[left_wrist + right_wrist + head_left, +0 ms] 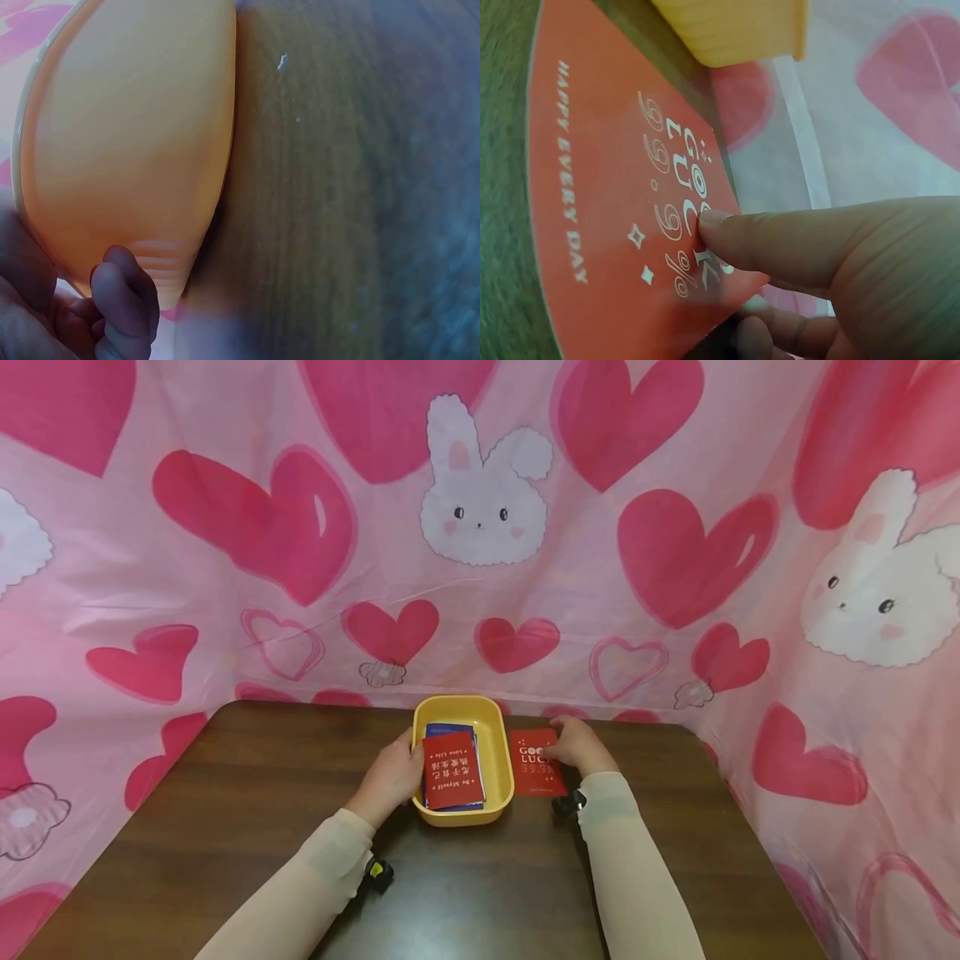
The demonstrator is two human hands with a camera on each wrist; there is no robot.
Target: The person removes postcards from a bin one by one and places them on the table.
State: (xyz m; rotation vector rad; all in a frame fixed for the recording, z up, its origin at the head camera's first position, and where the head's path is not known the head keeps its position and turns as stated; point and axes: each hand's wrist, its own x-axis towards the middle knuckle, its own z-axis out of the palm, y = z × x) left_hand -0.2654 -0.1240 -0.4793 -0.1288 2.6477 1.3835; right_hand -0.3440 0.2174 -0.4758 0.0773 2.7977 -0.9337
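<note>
A yellow plastic tray (495, 777) with rounded corners stands near the back of the table. Inside it lies a red card (453, 772) with white lettering, on top of blue-edged cards (450, 727). My left hand (393, 772) grips the tray's left rim; the left wrist view shows bent fingers (124, 296) against its outer wall. To the right of the tray, my right hand (581, 747) pinches a red "Good Luck" card (536, 781) by its far right part. The thumb (780, 236) presses on the printed face, with other fingers underneath.
The brown wooden table (465, 893) reaches back to a pink cloth (480, 589) printed with hearts and rabbits, which hangs behind and on both sides. A small black wrist device (380, 874) sits by the left sleeve, another (568, 803) by the right.
</note>
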